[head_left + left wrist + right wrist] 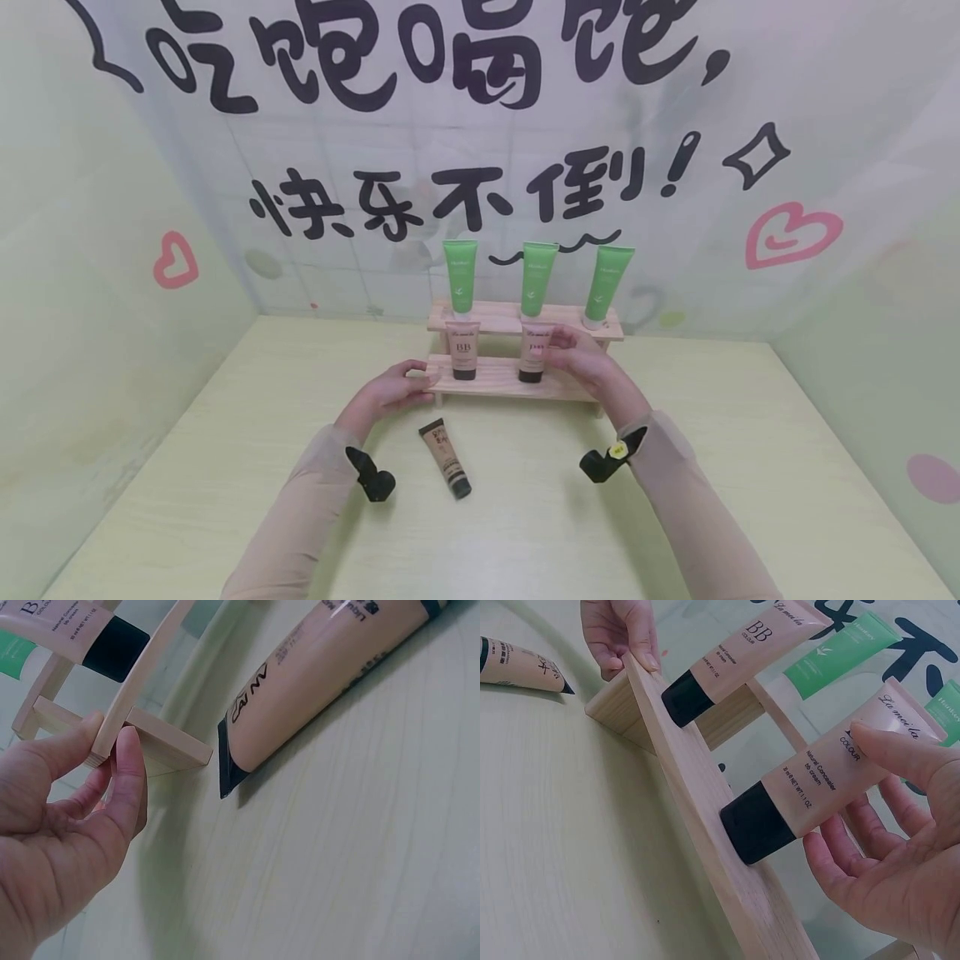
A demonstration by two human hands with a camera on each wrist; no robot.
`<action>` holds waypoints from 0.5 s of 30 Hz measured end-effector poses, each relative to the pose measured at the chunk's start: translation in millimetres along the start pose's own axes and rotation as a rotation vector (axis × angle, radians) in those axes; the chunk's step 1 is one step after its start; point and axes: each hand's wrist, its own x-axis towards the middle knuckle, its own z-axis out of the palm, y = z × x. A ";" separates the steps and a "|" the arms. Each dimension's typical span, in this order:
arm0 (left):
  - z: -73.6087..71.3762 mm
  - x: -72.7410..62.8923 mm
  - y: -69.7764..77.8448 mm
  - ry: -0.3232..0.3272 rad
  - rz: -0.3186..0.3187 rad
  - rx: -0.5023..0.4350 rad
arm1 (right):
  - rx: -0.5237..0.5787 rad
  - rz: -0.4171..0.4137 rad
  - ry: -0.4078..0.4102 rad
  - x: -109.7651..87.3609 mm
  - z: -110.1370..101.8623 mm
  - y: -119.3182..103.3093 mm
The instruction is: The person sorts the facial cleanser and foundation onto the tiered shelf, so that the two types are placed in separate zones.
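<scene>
My right hand (581, 358) holds a pink BB cream tube (817, 776) between thumb and fingers. That tube stands cap-down on the lower step of a wooden two-tier rack (495, 385). To its left on the same step stands another pink BB cream tube (464, 352), also on its black cap. At the rack's left end my left hand (393, 389) pinches the lower board between thumb and fingers, as the left wrist view (82, 795) shows. On the table in front of the rack lies a beige tube with a black cap (446, 458).
Three green tubes (461, 279) stand cap-down along the upper step, the right one tilted. Behind the rack hangs a white printed backdrop (360, 275) with black lettering. The pale table (525, 517) extends around the rack. Each wrist carries a small black camera (375, 479).
</scene>
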 end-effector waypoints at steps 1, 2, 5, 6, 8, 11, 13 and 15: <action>0.0 -0.1 0.0 0.001 0.000 0.003 | 0.002 0.003 0.004 0.0 -0.3 0.2; 0.1 -0.4 0.1 0.003 -0.002 0.005 | 0.003 0.002 0.003 -0.1 -0.6 0.5; 0.5 -0.8 0.4 0.008 -0.007 0.008 | 0.000 0.004 0.003 -0.6 -1.3 1.3; 0.5 -0.7 0.5 0.008 -0.008 0.009 | -0.004 0.003 0.002 -0.9 -1.3 1.7; 0.9 -0.5 0.7 0.010 -0.014 0.006 | -0.008 0.001 0.000 -1.2 -1.4 2.6; 1.0 -0.3 0.9 0.003 -0.015 0.009 | -0.011 0.002 0.007 -1.9 -1.3 3.6; 1.1 -0.5 1.1 0.005 -0.018 0.007 | -0.007 0.008 0.012 -2.5 -1.6 3.7; 0.9 -0.5 0.9 0.003 -0.015 0.006 | 0.005 0.018 0.014 -3.4 -1.7 3.0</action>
